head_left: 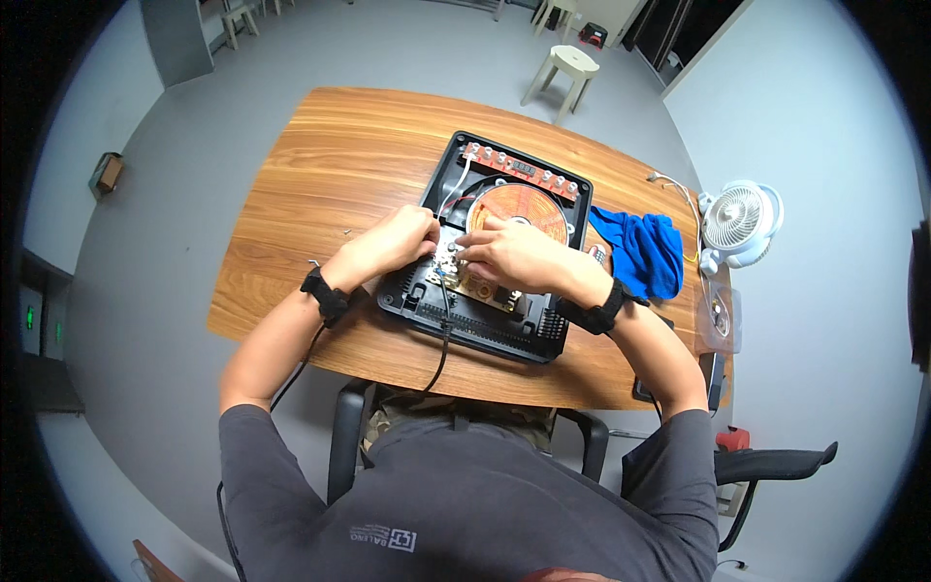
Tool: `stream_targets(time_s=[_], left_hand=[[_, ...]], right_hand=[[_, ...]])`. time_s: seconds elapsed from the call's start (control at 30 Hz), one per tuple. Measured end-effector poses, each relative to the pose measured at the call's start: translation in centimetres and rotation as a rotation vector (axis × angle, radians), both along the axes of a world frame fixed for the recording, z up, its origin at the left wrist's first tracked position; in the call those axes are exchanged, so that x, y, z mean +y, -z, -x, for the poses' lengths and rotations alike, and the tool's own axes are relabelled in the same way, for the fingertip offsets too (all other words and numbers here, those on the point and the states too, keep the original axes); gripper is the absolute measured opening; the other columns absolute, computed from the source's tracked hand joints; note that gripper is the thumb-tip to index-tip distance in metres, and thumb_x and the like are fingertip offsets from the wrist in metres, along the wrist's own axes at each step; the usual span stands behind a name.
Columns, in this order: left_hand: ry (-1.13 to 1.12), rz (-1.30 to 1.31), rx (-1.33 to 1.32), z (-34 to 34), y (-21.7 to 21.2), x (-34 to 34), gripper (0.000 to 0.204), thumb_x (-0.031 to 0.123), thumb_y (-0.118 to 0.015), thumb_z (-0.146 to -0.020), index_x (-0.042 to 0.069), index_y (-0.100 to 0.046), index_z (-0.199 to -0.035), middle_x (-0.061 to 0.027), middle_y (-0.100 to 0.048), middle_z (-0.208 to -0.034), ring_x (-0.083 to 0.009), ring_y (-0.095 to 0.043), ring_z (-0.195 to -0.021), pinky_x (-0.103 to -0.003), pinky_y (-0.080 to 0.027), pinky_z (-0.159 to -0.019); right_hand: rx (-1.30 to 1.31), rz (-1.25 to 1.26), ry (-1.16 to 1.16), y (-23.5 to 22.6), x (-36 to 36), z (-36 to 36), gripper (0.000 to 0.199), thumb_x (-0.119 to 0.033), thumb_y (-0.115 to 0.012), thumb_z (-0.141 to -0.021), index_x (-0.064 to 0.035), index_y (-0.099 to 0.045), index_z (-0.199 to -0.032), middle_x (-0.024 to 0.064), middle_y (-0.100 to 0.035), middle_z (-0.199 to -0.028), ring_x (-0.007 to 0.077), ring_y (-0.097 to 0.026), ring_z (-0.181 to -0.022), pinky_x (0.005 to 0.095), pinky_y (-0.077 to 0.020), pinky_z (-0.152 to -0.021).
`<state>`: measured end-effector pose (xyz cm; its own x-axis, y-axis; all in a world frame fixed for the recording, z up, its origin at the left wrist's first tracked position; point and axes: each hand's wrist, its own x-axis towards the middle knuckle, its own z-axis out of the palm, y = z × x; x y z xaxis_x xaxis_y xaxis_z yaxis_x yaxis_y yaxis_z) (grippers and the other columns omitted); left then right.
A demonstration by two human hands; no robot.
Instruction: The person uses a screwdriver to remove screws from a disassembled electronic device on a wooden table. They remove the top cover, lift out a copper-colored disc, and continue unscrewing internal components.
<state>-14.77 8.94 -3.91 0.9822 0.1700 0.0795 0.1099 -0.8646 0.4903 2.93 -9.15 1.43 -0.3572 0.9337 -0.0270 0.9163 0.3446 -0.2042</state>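
Note:
An opened induction cooker with a black housing (441, 315) lies at a slant on the table. Inside are a round copper coil (543, 215), a red control board (519, 167) along the far edge and a main circuit board (473, 288) nearer me. My left hand (409, 238) is closed at the left side of the housing, beside the circuit board, its fingertips pinched on something too small to make out. Over the board and the coil's near edge reaches my right hand (514, 254), fingers bent and together; what they grip is hidden. A black cord (445, 339) runs from the board over the near edge.
Right of the cooker lies a blue cloth (645, 254), with a white fan (739, 223) and a clear plastic box (719, 318) beyond it. Small screws (347, 232) lie at left on the wooden table (291, 194). A stool (567, 70) stands past the far edge.

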Motion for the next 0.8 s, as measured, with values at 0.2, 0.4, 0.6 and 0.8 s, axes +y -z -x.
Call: stream_targets(time_s=[0.2, 0.4, 0.6, 0.8], left_hand=[[0.005, 0.013, -0.086, 0.2, 0.6, 0.0, 0.011, 0.011, -0.074, -0.082, 0.002, -0.073, -0.088, -0.0186, -0.070, -0.091, -0.0382, -0.068, -0.090, -0.046, -0.055, -0.080], [-0.009, 0.021, -0.179, 0.7, 1.3, -0.4, 0.011, 0.012, -0.074, -0.084, 0.002, -0.072, -0.089, -0.0170, -0.068, -0.090, -0.0386, -0.066, -0.089, -0.046, -0.053, -0.079], [-0.026, 0.062, -0.206, 0.7, 1.9, -0.3, 0.011, 0.012, -0.074, -0.084, 0.002, -0.071, -0.089, -0.0157, -0.067, -0.090, -0.0381, -0.065, -0.089, -0.046, -0.053, -0.078], [-0.002, 0.075, -0.227, 0.6, 1.9, -0.2, 0.011, 0.012, -0.074, -0.084, 0.002, -0.071, -0.089, -0.0149, -0.067, -0.089, -0.0378, -0.065, -0.089, -0.045, -0.053, -0.077]], right_hand=[[-0.009, 0.023, -0.109, 0.8, 1.2, 0.3, 0.034, -0.028, -0.063, -0.096, -0.0097, -0.071, -0.123, 0.0049, -0.066, -0.133, 0.0282, -0.060, -0.107, 0.0389, -0.0516, -0.096], [0.017, 0.065, -0.129, 1.5, 1.2, 0.3, 0.033, -0.029, -0.062, -0.097, -0.0056, -0.071, -0.120, 0.0091, -0.066, -0.135, 0.0275, -0.060, -0.104, 0.0387, -0.0455, -0.097], [-0.027, 0.096, -0.179, 0.7, 2.1, 0.7, 0.028, -0.029, -0.064, -0.095, -0.0059, -0.073, -0.108, 0.0070, -0.071, -0.118, 0.0254, -0.061, -0.095, 0.0351, -0.0449, -0.091], [-0.015, 0.101, -0.163, 0.4, 2.5, 0.7, 0.027, -0.030, -0.063, -0.093, -0.0072, -0.074, -0.102, 0.0068, -0.071, -0.105, 0.0260, -0.063, -0.090, 0.0374, -0.0460, -0.087]])
